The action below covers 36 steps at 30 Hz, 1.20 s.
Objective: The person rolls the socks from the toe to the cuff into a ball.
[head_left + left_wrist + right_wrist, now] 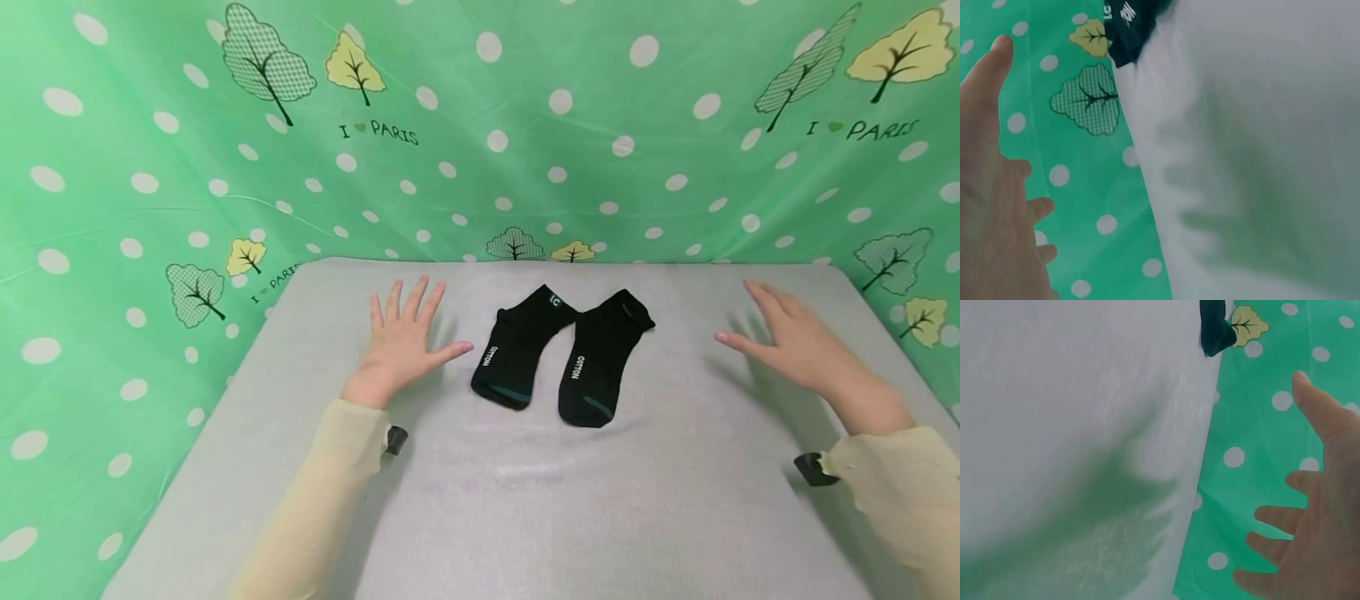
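Two black ankle socks lie flat side by side on the table, toes toward me, with white lettering along them. The left sock [516, 350] and the right sock [597, 367] meet near their cuffs. My left hand [401, 337] hovers left of the socks with its fingers spread and thumb pointing at the left sock; it holds nothing. Farther off on the other side, my right hand [798, 342] is raised over the table with fingers extended, also holding nothing. Only part of a sock [1129, 28] shows in the left wrist view, and a sock end [1216, 331] in the right wrist view.
A pale grey cloth covers the table [510, 508]. Behind and along the sides hangs a green polka-dot curtain [525, 83] printed with trees and lettering. Both forearms wear cream sleeves, each with a small black device [816, 469] at the wrist.
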Tool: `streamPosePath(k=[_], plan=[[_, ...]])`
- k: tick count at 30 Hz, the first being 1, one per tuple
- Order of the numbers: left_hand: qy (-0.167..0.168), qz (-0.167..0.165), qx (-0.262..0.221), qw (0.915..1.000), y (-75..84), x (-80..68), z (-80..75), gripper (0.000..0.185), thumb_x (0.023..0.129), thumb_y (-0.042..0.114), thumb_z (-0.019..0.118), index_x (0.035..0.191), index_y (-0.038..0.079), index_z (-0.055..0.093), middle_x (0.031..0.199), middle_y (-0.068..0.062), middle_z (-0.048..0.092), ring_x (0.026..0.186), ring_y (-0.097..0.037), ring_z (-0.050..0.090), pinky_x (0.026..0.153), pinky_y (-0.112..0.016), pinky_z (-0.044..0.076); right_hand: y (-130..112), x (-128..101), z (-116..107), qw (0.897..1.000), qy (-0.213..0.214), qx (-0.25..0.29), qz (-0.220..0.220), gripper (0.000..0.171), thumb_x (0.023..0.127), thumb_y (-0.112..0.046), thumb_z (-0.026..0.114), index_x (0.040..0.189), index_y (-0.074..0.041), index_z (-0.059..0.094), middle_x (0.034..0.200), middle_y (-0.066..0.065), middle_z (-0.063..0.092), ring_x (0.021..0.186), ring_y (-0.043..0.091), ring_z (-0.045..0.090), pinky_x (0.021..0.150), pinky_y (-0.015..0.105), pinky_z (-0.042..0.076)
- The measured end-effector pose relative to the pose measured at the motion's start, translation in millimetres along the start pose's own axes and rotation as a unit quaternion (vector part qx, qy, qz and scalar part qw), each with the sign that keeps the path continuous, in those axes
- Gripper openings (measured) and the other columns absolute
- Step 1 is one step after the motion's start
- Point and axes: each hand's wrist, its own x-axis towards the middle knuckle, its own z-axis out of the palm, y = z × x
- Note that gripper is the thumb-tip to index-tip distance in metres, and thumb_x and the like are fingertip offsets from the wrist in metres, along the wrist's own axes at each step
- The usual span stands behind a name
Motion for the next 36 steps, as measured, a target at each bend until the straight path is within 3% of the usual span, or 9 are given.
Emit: streamPosePath(k=[16, 24, 36], plan=[[-0.013, 0.047, -0.020, 0.9986, 33.5, -1.6, -1.2, 0.100, 0.085, 0.078, 0.050, 0.161, 0.028, 0.008, 0.170, -0.002, 0.006, 0.157, -0.034, -0.003, 0.124, -0.060, -0.004, -16, 12, 7, 1.000, -0.022, -0.001, 0.003, 0.096, 0.095, -0.055, 0.058, 0.159, -0.002, 0.009, 0.156, 0.037, 0.021, 0.140, 0.060, 0.021, 0.109, 0.074, 0.020], [-0.009, 0.075, -0.020, 0.9969, 48.2, -1.9, 5.9, 0.099, 0.086, 0.078, 0.049, 0.161, 0.026, 0.012, 0.169, -0.001, 0.012, 0.156, -0.033, 0.009, 0.127, -0.053, 0.005, -24, 19, 10, 0.999, -0.046, 0.011, 0.006, 0.096, 0.095, -0.057, 0.057, 0.159, -0.002, 0.011, 0.160, 0.033, 0.020, 0.142, 0.058, 0.021, 0.110, 0.073, 0.020], [-0.011, 0.113, -0.047, 0.9924, 68.7, -4.5, 11.2, 0.096, 0.087, 0.073, 0.055, 0.160, 0.022, 0.019, 0.166, -0.003, 0.022, 0.154, -0.031, 0.019, 0.127, -0.047, 0.014, -39, 30, 17, 0.999, -0.043, 0.005, -0.003, 0.095, 0.094, -0.061, 0.057, 0.157, 0.000, 0.021, 0.158, 0.032, 0.026, 0.142, 0.055, 0.025, 0.112, 0.071, 0.022]])
